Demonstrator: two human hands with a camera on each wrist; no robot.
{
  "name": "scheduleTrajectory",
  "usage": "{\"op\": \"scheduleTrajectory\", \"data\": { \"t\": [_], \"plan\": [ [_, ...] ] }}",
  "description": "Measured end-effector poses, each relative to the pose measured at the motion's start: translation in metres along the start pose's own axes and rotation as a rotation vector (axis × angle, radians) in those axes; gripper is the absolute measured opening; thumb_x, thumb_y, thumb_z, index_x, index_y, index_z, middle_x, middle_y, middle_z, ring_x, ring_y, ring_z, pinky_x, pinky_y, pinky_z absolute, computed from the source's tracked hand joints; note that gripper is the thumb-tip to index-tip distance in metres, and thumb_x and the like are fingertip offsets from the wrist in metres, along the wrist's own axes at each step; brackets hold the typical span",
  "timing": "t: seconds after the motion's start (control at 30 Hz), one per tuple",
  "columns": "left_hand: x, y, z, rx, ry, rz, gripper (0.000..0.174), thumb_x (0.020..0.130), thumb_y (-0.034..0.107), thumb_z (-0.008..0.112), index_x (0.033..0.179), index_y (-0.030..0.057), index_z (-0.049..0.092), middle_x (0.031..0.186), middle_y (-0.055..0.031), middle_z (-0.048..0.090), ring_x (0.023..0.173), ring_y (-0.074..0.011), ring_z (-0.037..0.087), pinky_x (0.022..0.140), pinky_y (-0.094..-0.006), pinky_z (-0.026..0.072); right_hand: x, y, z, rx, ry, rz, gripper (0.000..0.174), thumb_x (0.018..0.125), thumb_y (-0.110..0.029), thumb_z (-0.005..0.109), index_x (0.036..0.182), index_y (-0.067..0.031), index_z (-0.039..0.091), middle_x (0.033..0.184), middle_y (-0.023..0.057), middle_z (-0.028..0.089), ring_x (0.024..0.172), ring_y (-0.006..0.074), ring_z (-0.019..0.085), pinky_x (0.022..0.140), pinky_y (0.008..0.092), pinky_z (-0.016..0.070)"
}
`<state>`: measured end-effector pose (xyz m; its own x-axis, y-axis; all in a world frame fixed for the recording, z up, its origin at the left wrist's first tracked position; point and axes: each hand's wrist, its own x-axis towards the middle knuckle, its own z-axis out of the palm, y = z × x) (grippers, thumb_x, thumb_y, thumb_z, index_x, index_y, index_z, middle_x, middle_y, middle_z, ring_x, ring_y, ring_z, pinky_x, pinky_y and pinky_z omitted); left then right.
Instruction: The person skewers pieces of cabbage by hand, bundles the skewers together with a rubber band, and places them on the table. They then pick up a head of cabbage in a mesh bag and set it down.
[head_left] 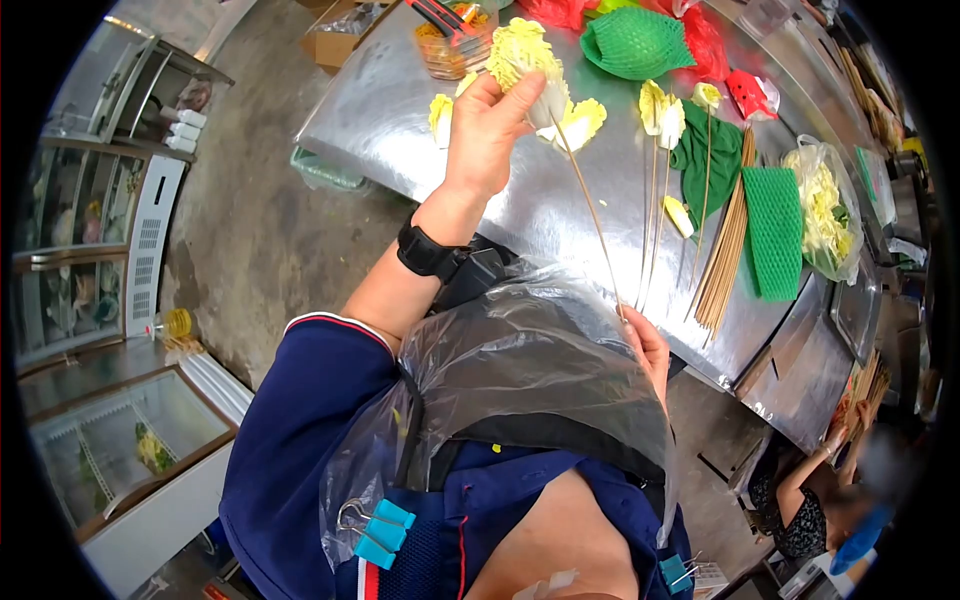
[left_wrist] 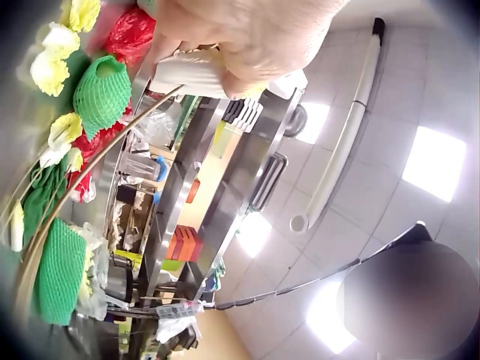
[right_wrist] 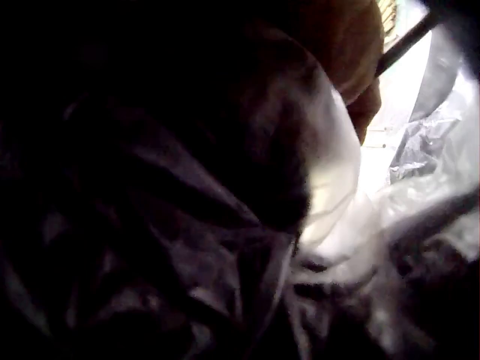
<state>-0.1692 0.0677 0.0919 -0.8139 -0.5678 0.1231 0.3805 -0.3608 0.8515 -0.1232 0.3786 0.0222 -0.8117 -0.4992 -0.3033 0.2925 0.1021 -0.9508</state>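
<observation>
Steel desk [head_left: 372,122] below, grips the cabbage leaf [head_left: 519,45] at the top of the stick [head_left: 584,185] with left hand [head_left: 482,138], pinches the lower end with right hand [head_left: 652,355], and could split the leaf by pushing crookedly.

a commercial-style kitchen, shown by its steel table [head_left: 365,130], glass-fronted cabinet [head_left: 75,215] and metal shelves [left_wrist: 241,161].

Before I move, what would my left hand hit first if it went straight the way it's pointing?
Beyond the cabbage leaf it holds, your left hand would probably meet the red plastic left of the green foam netting, though it looks raised above the table and might pass over; depth is unclear.
</observation>
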Motion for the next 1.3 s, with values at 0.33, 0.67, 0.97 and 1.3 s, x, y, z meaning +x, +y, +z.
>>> {"op": "scheduleTrajectory", "data": {
  "t": [0.33,0.67,0.97,1.3],
  "plan": [
    [-0.003,-0.005,0.002,-0.019,-0.026,-0.165,0.022,0.086,0.019,0.061,0.099,0.0017,0.056,0.094,-0.0057,0.063,0.081,-0.014,0.063,0.069,-0.0302,0.0538,0.004,0.009,-0.003,0.316,-0.14,0.097,0.027,0.092,-0.01,0.05,0.116,0.001,0.056,0.106,0.0032,0.061,0.096,0.0081,0.054,0.085,0.0205,0.0398],
    [0.0,-0.017,0.004,-0.314,0.078,-0.08,0.02,0.09,0.015,0.053,0.106,0.0024,0.051,0.098,-0.004,0.06,0.087,-0.0133,0.06,0.077,-0.0292,0.0493,0.005,0.004,0.004,0.27,-0.1,0.06,0.027,0.092,-0.012,0.051,0.115,0.0003,0.057,0.104,0.0023,0.061,0.091,0.0062,0.054,0.08,0.0197,0.0404],
    [0.001,-0.018,0.008,-0.242,0.054,-0.064,0.021,0.092,0.016,0.05,0.108,0.0018,0.049,0.098,-0.0061,0.06,0.088,-0.0152,0.06,0.075,-0.03,0.0508,0.007,0.003,0.007,0.272,-0.113,0.051,0.027,0.091,-0.011,0.052,0.115,0.0004,0.057,0.102,0.0024,0.062,0.091,0.0059,0.054,0.079,0.0198,0.0409],
    [-0.006,-0.024,0.015,-0.249,0.056,-0.157,0.029,0.093,0.019,0.047,0.117,0.0014,0.046,0.109,-0.0072,0.057,0.1,-0.0183,0.056,0.087,-0.0336,0.0461,0.009,-0.012,0.016,0.296,-0.124,0.007,0.026,0.091,-0.01,0.051,0.114,0.0,0.057,0.101,0.0025,0.062,0.088,0.006,0.056,0.075,0.0193,0.0436]
  ]
}}
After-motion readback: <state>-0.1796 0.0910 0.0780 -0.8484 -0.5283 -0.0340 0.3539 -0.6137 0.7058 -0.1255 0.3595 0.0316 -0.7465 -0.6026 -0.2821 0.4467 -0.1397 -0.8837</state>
